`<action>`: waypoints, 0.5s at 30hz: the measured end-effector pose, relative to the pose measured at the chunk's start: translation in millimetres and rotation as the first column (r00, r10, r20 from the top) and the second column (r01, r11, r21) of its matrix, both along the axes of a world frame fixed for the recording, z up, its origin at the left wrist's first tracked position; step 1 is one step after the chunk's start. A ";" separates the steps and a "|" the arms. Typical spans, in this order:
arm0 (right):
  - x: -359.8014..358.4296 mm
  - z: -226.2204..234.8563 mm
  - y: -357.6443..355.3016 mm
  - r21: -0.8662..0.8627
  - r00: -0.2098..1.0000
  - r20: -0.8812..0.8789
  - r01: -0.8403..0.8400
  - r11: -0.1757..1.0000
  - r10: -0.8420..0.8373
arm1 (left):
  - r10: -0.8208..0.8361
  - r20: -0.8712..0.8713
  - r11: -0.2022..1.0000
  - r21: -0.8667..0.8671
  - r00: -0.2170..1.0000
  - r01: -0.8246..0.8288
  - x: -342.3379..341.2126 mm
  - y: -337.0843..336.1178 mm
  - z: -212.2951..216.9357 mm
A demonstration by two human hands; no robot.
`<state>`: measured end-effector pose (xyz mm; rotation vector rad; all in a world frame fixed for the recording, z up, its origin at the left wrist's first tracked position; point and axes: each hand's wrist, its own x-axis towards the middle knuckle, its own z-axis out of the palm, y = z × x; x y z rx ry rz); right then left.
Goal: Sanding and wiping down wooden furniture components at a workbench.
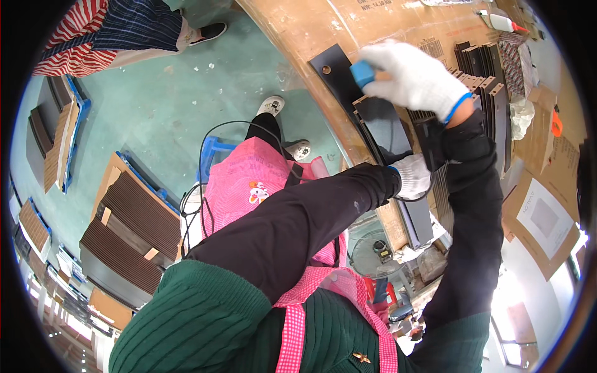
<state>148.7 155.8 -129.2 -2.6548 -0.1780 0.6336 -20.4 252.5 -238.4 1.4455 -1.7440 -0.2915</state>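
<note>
My right hand, in a white knitted glove, is closed on a small blue block and presses it against a long black flat panel lying on the cardboard-covered table. My left hand, also gloved in white, rests lower down on the near end of the black panels and steadies them. Both sleeves are black. I wear a pink checked apron over a green knitted top.
Rows of upright black panels stand on the table beyond my right hand. A white bottle with a red tip lies at the far end. Stacks of dark slatted panels sit on the green floor. Another person's striped clothing is at upper left.
</note>
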 end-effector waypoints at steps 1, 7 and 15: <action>0.6 -0.7 2.0 0.027 0.999 -0.012 -0.045 0.999 0.045 | 0.013 -0.056 1.000 0.008 0.998 -0.012 -0.8 -1.2 -0.5; 1.6 15.0 -27.1 -0.287 0.990 0.009 0.140 0.948 -0.144 | -0.178 -0.027 0.971 0.155 0.984 0.180 0.0 -5.0 -2.6; -7.2 9.5 -22.2 -0.072 0.969 -0.080 0.230 0.970 -0.236 | -0.137 -0.064 0.984 0.104 0.989 0.143 -0.5 -1.0 -2.0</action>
